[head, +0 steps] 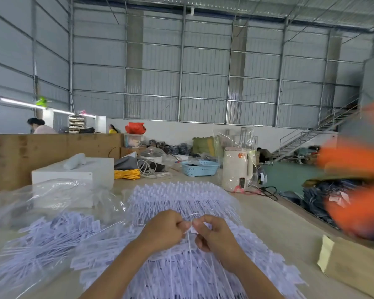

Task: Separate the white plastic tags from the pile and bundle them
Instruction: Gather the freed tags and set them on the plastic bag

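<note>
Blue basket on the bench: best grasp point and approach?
Probably the near rim of the blue basket, from above on the person's side: it sits upright and open-topped, its lip exposed there, while the white kettle crowds its right end.

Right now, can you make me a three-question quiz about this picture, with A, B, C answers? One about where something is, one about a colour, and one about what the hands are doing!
1. Where is the blue basket?
A. On the table behind the pile of white tags
B. On the floor under the stairs
C. On the person's lap

2. What colour is the coiled rope beside the white box?
A. Green
B. Yellow
C. Purple

3. What are the left hand and right hand doing?
A. Lying flat on the table
B. Lifting the kettle
C. Pinching one tag between them

Answers: 1 A, the basket sits on the table beyond the tags. 2 B, the coil is bright yellow. 3 C, both sets of fingertips meet on a small white tag above the pile.
</note>
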{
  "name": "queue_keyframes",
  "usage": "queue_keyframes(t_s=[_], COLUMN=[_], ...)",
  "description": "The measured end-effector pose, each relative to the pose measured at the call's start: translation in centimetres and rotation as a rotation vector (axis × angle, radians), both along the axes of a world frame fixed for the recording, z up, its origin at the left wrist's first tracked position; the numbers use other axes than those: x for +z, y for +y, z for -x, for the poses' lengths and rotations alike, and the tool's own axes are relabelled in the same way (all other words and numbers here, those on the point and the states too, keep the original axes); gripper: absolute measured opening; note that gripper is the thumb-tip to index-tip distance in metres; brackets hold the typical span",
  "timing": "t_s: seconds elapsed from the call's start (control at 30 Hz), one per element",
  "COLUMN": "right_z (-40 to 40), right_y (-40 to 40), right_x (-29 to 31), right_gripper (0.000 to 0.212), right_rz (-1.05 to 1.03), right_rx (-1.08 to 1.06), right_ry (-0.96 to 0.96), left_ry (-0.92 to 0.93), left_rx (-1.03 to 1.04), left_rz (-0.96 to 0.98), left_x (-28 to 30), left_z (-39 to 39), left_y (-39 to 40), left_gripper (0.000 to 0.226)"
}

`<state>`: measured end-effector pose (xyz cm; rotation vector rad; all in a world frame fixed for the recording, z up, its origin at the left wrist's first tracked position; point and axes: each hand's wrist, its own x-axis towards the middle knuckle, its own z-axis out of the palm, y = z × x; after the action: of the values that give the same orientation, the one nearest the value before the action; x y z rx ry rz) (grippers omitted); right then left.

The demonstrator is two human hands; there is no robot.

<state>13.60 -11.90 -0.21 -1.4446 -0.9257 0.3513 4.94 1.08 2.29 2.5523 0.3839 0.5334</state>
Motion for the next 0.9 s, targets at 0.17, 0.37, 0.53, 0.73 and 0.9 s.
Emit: queue_keyframes(t_s=[0.17, 0.37, 0.53, 0.73, 0.9], right_z=[-0.2, -0.2, -0.2, -0.5, -2.8], right_y=[0.1, 0.2, 0.3, 0.6, -0.6], right_x=[-0.3, -0.4, -0.7, -0.8, -0.2], right_gripper=[0.021, 0.021, 0.020, 0.035, 0.022], right_rz=[-0.017, -0.031, -0.046, -0.116, -0.160], right_rx=[-0.026, -0.085, -0.137, -0.211, -0.458], right_ry=[-0.053, -0.160, -0.270, -0.519, -0.238], left_ry=[-0.014, 0.022, 0.104, 0.235, 0.360], left_rx=[0.018, 0.107, 0.122, -0.012, -0.302], left_rz=[0.158, 0.361, 0.512, 0.986, 0.993], left_x=[-0.6, 0.2, 0.9, 1.0, 2.0], left_z=[-0.6, -0.6, 0.1, 0.8, 2.1], left_y=[0.1, -0.8, -1.0, -0.3, -0.4], left_gripper=[0.045, 0.053, 0.036, 0.034, 0.034])
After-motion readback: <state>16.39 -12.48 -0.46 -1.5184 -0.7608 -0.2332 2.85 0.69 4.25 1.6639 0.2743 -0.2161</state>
